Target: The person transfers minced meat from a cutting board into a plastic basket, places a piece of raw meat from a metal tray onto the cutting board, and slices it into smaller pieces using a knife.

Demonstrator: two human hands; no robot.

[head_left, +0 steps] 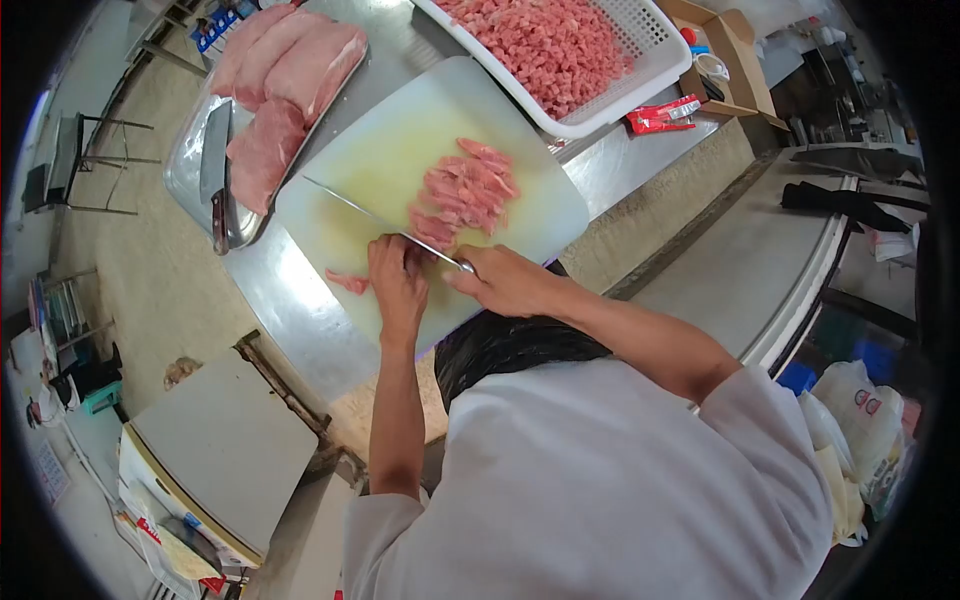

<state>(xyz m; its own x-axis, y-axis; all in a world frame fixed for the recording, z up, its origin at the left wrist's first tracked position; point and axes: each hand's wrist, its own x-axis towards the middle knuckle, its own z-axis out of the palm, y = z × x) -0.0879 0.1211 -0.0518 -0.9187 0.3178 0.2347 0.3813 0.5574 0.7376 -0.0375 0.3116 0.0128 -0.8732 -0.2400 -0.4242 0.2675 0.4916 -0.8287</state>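
Note:
My right hand [505,280] is wrapped around the handle of a long knife [350,205], whose thin blade slants across the white cutting board [370,130]. My left hand [398,278] rests on the board with its fingers curled down against the near side of the blade. Whatever lies under those fingertips is hidden. Just beyond the blade is a pile of sliced raw meat [465,190], cut in strips. One loose strip of meat [348,282] lies to the left of my left hand.
A metal tray [185,165] at the left holds large pieces of raw meat [290,60] and a second knife [214,165]. Beyond the board, a white perforated basket [650,85] contains diced meat. A red packet [664,116] and a cardboard box [740,60] are to its right.

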